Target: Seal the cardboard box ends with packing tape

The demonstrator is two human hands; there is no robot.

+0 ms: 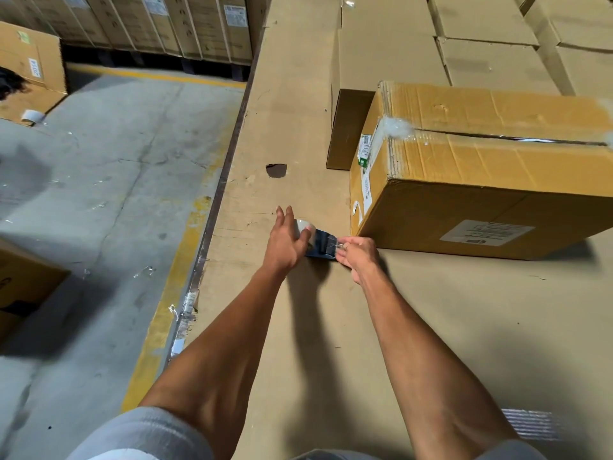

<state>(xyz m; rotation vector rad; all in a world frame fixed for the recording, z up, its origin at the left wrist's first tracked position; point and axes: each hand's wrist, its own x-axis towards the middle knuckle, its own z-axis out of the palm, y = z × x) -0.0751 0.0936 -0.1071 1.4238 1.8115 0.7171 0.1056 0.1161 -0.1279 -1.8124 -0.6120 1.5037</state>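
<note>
A blue tape dispenser [321,244] with a clear tape roll [303,226] rests on the cardboard-covered work surface [431,327]. My left hand [288,242] grips the roll end of it. My right hand [356,255] pinches the loose end of the tape at the dispenser's front. Just to the right lies the cardboard box [491,174], its near left corner about a hand's width from the dispenser. Its top seam shows clear tape with a crumpled wad at the left end.
Plain cardboard boxes [481,38] are stacked behind the box. A small hole [276,170] marks the work surface, whose left edge [212,224] drops to a concrete floor with yellow lines. A spare tape roll [33,116] lies far left by another box.
</note>
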